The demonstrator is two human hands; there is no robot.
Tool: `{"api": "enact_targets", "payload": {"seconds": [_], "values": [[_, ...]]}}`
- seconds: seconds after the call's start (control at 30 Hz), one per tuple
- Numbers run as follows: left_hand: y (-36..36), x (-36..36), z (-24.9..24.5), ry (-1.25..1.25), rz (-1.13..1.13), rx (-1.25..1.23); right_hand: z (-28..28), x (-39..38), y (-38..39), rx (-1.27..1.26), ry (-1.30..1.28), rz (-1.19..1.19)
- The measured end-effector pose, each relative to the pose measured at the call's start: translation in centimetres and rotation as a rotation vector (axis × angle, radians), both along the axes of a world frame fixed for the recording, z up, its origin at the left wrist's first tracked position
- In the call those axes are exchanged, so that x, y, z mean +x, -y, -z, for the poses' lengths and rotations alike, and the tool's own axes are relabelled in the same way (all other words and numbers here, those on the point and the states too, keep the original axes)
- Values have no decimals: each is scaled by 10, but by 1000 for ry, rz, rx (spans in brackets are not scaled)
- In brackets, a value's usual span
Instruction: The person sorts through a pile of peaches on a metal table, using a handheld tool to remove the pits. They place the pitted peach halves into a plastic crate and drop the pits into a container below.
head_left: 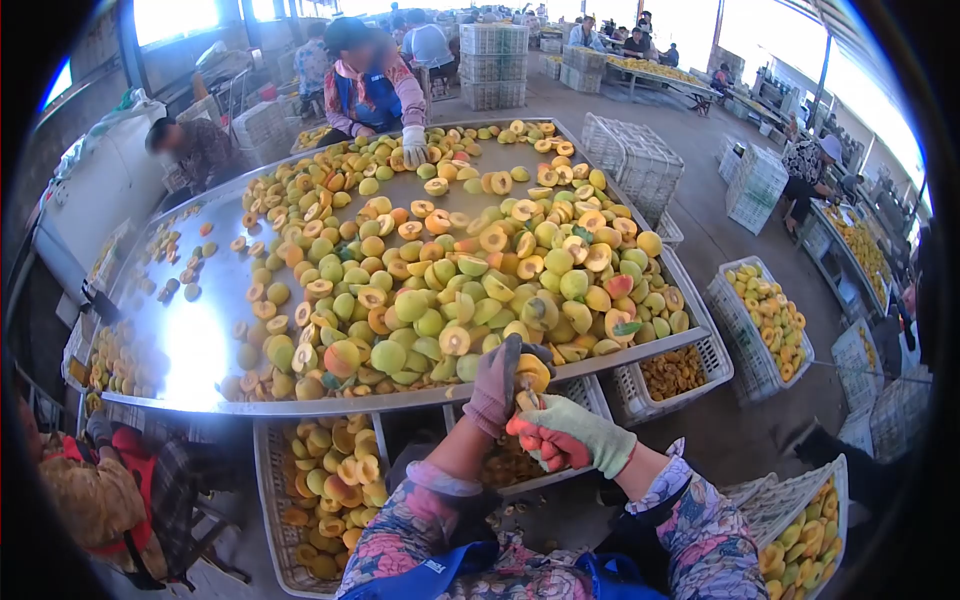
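My left hand (496,388), in a mauve and dark glove, is closed on a yellow apricot half (533,374) just in front of the table's near edge. Close beside it, my right hand (575,437), in a pale green glove with orange-red coated fingers, is closed in a pinch. A small tan piece shows at its fingertips against the fruit; what it is I cannot make out. Beyond both hands, a large heap of whole and halved apricots (440,290), green-yellow to orange, covers much of the metal table (200,300).
Below the table edge stand a crate of apricot halves (262,480) and a crate of brown pits (715,370). More fruit crates (735,340) are at right. A co-worker's gloved hand (414,146) rests on the far heap. Another person (110,490) sits at lower left.
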State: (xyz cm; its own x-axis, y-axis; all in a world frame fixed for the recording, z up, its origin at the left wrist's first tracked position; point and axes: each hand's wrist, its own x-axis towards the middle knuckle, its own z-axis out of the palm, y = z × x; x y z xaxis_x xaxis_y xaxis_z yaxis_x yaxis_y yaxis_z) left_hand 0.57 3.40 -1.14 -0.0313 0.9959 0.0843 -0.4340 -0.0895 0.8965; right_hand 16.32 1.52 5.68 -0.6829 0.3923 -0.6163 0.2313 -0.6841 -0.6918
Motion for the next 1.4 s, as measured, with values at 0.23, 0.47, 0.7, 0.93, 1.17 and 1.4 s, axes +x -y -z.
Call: {"api": "enact_targets", "payload": {"seconds": [0.23, 0.47, 0.7, 0.93, 1.17, 1.4], "values": [[-9, 4, 24, 192, -21, -150, -1, 1, 0, 155, 81, -1], [-5, 9, 22, 296, -136, -24, 17, 26, -3, -194, -188, -102], [-22, -8, 32, 127, -586, 18, 54, 31, -4, 384, 120, -132], [76, -89, -14, -665, -634, 97, 82, 53, -9, 1285, 823, -143], [192, -154, -5, -1693, -585, -476, 47, 49, -19, 1440, 531, 96], [47, -69, -95, -1583, -493, 215, 57, 49, -38, 1360, 308, 342]]}}
